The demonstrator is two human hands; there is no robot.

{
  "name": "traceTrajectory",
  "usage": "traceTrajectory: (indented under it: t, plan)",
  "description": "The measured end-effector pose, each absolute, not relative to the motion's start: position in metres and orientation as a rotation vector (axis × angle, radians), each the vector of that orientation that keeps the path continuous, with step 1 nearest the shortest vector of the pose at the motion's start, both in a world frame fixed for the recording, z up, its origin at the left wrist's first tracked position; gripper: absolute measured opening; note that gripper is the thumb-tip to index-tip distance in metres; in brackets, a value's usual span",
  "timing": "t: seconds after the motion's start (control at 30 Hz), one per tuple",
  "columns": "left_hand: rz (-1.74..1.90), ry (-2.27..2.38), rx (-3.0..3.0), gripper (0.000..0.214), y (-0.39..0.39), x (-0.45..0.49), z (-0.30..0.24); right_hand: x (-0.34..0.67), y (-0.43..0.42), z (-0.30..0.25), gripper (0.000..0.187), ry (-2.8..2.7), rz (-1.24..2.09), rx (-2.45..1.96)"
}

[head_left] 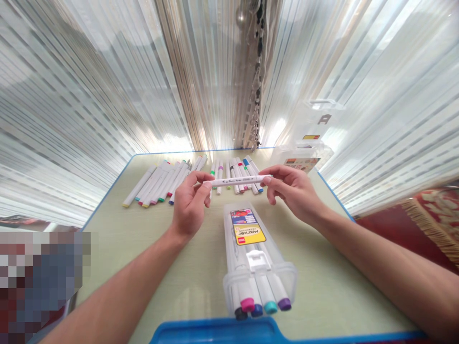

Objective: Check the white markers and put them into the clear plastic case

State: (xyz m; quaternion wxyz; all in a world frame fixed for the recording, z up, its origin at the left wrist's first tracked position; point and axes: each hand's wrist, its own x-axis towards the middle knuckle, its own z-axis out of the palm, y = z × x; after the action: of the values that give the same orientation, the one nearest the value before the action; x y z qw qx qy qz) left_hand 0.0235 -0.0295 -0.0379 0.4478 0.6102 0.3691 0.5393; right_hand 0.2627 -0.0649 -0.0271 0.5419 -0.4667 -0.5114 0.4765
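A pale curtain (89, 95) hangs across the far side, and in front of it lies the green, blue-edged table (143, 248) you sit at. On its near middle a clear case (251, 248) lies lengthwise, pointing away from you, with coloured caps (269, 306) showing at its near end. Along the far edge loose rows (161, 184) of pens lie side by side, one group left and one at centre, and a clear box (304, 155) stands far right. Your left hand (190, 205) and right hand (292, 188) are raised over the far end of the case, about level, neither one nearer. Between them is the marker (234, 181), white, its long axis running left to right, crossways to the case below. Your left thumb and fingertips pinch its left end. Your right thumb and forefinger pinch its right end, with the other fingers loosely curled. The marker touches nothing but your fingers.
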Motion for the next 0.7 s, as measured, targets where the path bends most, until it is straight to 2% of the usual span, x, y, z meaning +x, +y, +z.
traceTrajectory:
  t: [0.33, 0.7]
  plan:
    - [1.493, 0.907, 1.585, 0.017, -0.036, 0.024, -0.026, 0.262, -0.062, -0.028, 0.035, -1.383, 1.136, -1.168]
    - [1.618, 0.788, 1.743, 0.015, -0.053, 0.027, -0.016, 0.262, -0.064, -0.032, 0.033, -1.464, 1.049, -1.222]
